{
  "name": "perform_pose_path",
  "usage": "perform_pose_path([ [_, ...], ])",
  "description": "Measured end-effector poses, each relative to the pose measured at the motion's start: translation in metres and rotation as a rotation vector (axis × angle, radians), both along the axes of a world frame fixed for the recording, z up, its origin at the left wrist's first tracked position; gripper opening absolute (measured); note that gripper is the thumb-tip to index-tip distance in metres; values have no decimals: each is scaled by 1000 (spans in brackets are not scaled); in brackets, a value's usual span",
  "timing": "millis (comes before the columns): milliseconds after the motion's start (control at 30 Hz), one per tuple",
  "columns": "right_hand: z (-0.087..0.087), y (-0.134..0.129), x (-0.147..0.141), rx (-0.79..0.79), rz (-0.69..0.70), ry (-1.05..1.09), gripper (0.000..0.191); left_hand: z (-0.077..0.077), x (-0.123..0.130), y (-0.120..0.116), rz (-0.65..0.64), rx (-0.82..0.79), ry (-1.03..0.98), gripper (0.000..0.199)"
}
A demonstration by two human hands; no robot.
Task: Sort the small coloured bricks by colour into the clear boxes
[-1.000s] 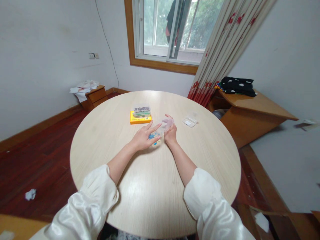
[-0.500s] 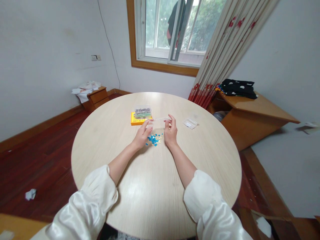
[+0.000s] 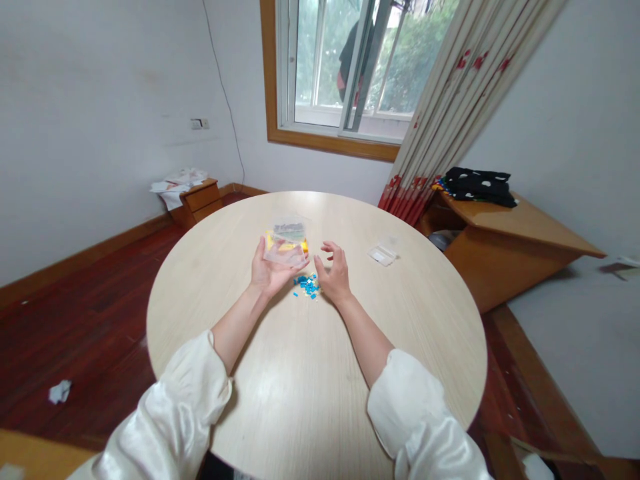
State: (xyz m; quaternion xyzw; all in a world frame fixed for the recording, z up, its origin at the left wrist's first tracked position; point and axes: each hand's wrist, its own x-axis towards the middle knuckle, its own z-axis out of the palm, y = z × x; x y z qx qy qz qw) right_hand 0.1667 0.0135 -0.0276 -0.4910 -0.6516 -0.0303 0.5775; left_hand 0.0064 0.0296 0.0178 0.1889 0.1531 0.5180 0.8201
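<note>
My left hand (image 3: 271, 275) grips a clear plastic box (image 3: 285, 255) from below and the side, its thumb on the left edge. Through the clear plastic I see part of the yellow box behind it. My right hand (image 3: 334, 272) is empty, its fingers curved and apart, just right of a small heap of blue pieces (image 3: 307, 286) on the table. A few cream pieces lie mixed in at the heap's edge, partly hidden by my right hand.
A yellow box (image 3: 301, 246) with a clear case of dark pieces (image 3: 290, 230) on it lies beyond my left hand. Another small clear box (image 3: 384, 255) rests to the right on the round table (image 3: 300, 380). A slanted wooden desk (image 3: 520, 247) stands beyond the right edge.
My right hand has let go of the clear plastic and come down toward the heap. My left hand has turned palm up and moved slightly left with the clear box.
</note>
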Motion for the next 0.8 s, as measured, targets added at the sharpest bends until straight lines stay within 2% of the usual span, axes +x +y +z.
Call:
perform_pose_path([
  [133, 4, -3, -3, 11, 32, -138, 27, 1, -8, 6, 32, -48, -58, 31],
  [300, 5, -4, -4, -15, 7, -128, 26, 2, -28, 20, 226, -63, -46, 16],
  [433, 3, -3, -4, -60, -1, -96, 28, -2, -48, 37, 425, -84, 121, 6],
  [533, 2, -3, -4, -73, 0, -90, 28, -12, -59, 49, 577, -132, 322, 9],
  [633, 2, -3, -5, -80, 2, -85, 28, -21, -65, 57, 732, -107, 526, 7],
  [800, 0, -1, -5, -88, -5, -79, 28, -28, -68, 64, 793, -111, 672, 5],
])
